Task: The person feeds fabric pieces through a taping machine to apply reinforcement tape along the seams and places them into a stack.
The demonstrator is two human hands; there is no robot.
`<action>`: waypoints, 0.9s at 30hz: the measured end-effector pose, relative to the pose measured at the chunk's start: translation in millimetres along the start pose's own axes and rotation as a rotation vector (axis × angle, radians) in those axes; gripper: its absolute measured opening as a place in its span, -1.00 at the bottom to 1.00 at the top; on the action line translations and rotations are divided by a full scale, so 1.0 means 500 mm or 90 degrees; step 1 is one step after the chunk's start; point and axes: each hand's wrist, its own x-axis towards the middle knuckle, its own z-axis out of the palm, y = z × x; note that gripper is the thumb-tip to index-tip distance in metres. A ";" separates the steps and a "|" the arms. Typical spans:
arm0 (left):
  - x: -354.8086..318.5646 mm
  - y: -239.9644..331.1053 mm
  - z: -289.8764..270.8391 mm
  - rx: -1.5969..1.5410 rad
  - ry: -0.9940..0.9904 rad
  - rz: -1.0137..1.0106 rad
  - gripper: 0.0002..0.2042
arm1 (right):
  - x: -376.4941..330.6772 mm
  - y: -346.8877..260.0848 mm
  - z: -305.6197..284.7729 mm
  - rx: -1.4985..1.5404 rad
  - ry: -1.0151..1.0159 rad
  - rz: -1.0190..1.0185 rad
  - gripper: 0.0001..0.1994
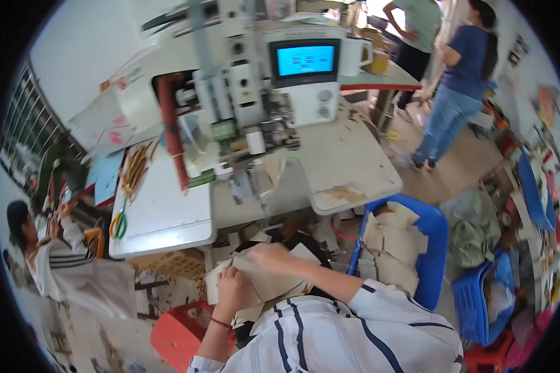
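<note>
Cream flat pieces (pixel 269 283), fabric or leather by their look, lie across my lap below the machine. At their left side is my left hand (pixel 232 287), its fingers curled over the edge of a piece and gripping it. My right hand (pixel 272 258) is over the upper part of the same pieces, smeared by motion, so its fingers do not show clearly. Just ahead stands a white industrial sewing machine (pixel 242 105) with a lit blue screen (pixel 305 61).
A blue plastic basket (pixel 438 248) of cream pieces stands at my right. Green-handled scissors (pixel 117 225) and thin brown strips (pixel 137 168) lie on the left table. One person (pixel 81 267) sits at left; two people stand at far right. A red stool (pixel 174 336) is under me.
</note>
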 end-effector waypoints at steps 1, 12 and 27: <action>-0.003 0.004 0.005 0.043 0.011 -0.019 -0.78 | -0.001 -0.017 0.017 0.000 -0.059 -0.030 -0.84; -0.021 0.045 -0.030 -0.003 -0.009 -0.165 -0.74 | -0.054 -0.009 0.080 -0.078 0.132 -0.215 -0.75; -0.026 0.018 -0.062 -0.507 -0.109 -0.221 -0.84 | -0.083 -0.010 -0.028 0.036 -0.114 0.022 -0.83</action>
